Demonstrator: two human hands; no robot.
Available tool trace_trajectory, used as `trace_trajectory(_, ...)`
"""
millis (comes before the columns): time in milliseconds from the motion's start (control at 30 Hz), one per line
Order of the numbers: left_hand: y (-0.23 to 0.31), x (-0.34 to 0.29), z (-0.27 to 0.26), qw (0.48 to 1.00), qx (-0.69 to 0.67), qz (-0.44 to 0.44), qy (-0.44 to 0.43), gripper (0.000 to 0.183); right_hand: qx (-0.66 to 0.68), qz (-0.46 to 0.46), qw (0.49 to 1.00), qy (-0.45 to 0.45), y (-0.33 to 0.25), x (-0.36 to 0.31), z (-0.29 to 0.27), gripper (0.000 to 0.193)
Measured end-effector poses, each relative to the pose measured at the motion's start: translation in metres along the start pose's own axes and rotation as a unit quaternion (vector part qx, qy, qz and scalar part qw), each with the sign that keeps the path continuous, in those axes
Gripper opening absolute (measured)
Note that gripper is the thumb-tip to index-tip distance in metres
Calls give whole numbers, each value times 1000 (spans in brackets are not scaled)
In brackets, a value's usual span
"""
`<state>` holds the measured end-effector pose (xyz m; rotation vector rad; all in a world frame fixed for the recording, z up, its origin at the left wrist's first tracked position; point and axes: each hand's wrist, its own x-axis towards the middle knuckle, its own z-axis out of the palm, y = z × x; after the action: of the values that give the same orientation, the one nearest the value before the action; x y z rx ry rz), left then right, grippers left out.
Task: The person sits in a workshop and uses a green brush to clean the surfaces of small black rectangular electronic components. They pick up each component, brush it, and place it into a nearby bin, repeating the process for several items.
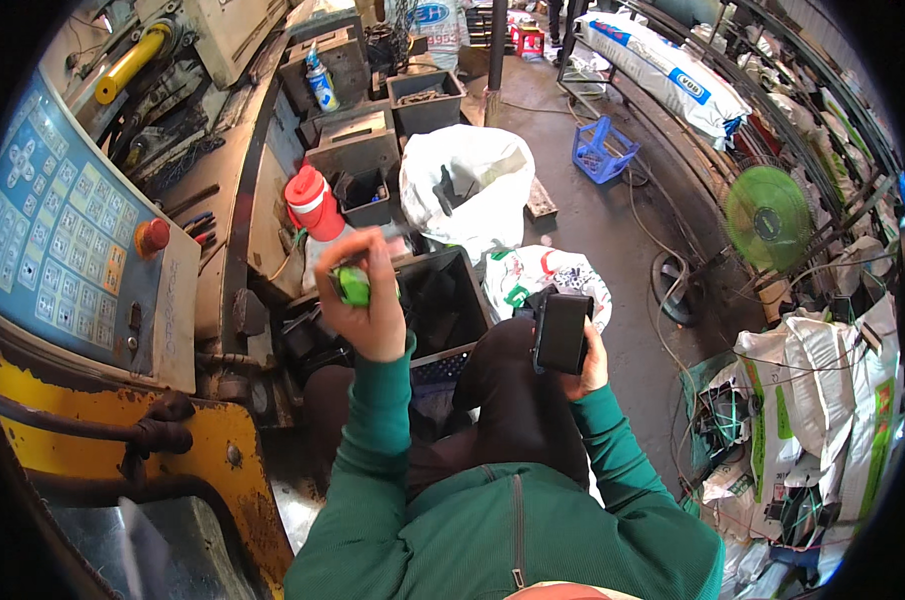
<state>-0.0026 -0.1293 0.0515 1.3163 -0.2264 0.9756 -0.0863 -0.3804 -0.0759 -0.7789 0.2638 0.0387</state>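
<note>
My left hand [368, 310] is raised with its fingers wrapped round a bright green handle [354, 285]. A blurred dark strip sticks out past the fingertips, so the kind of tool cannot be made out. In my right hand [593, 362] is a black rectangular plastic part [563, 333], gripped at its right side above my knee. Below and beyond my left hand stands a dark crate [463, 290] with black pieces inside. Just beyond the black part sits a white printed bag [518, 270].
A large open white sack [513, 165] stands farther ahead, near a red jug [313, 200]. On the left are a machine control panel [73, 220] and a yellow frame [213, 450]. A green fan [768, 215], a blue plastic basket [605, 150] and stacked white sacks [813, 390] are on the right.
</note>
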Motion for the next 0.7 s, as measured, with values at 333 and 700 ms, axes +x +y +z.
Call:
trace_trajectory(333,-200,61,54,916,344,92,-187,34,-50,34,998,-31,12,13,-20,39)
trace_trajectory(700,-45,-204,-72,551,-263,-787,-88,37,-162,2,987,-13,12,30,-45,23)
